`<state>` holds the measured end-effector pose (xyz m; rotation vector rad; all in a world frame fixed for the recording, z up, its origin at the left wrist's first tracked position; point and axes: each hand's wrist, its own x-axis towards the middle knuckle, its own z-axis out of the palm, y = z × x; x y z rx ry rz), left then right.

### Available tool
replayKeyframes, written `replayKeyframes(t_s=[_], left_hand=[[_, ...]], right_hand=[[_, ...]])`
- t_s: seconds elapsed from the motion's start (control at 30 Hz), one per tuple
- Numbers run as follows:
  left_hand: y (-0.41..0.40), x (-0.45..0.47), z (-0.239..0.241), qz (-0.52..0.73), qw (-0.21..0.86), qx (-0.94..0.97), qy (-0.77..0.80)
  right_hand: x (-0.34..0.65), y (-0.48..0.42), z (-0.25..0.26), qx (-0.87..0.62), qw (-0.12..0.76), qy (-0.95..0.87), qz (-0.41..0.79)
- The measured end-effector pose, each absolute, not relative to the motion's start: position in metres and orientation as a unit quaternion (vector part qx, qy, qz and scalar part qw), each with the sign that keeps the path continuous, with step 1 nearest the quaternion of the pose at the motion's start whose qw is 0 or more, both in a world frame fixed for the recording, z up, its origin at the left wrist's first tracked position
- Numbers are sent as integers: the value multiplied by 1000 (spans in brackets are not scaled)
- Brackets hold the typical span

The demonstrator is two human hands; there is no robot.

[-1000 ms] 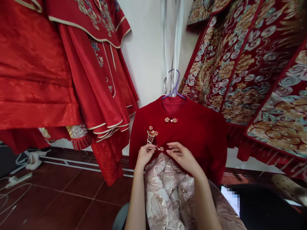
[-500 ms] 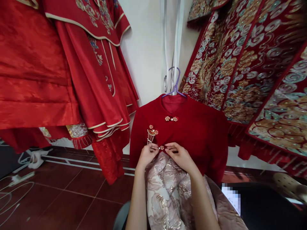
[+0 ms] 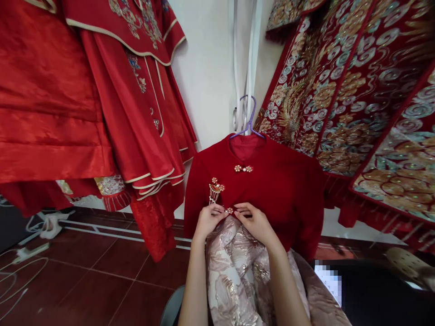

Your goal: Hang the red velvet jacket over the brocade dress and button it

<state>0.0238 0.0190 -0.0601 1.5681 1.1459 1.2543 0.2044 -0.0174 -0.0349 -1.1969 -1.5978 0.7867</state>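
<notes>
Your left hand (image 3: 207,220) | fingers pinch pearl clasp (image 3: 229,210) on red jacket (image 3: 272,190) | your right hand (image 3: 257,222) | fingers pinch jacket edge just right of clasp | brocade skirt (image 3: 234,271) near.

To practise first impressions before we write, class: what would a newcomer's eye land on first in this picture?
Most likely the red jacket on a purple hanger in the middle, where the left hand and right hand pinch a pearl clasp on its front. Next come the embroidered robes, thick with gold and silver, hanging on the right, and the shiny red satin garments filling the left.
</notes>
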Motion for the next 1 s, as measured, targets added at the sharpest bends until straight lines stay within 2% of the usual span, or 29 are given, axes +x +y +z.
replayKeyframes(t_s=[0.33, 1.0], left_hand=[[20, 30, -63, 547, 416, 580, 437], [18, 34, -59, 541, 406, 583, 451]], right_hand=[[203, -19, -33, -485, 489, -647, 328], [203, -16, -38, -478, 492, -654, 320]])
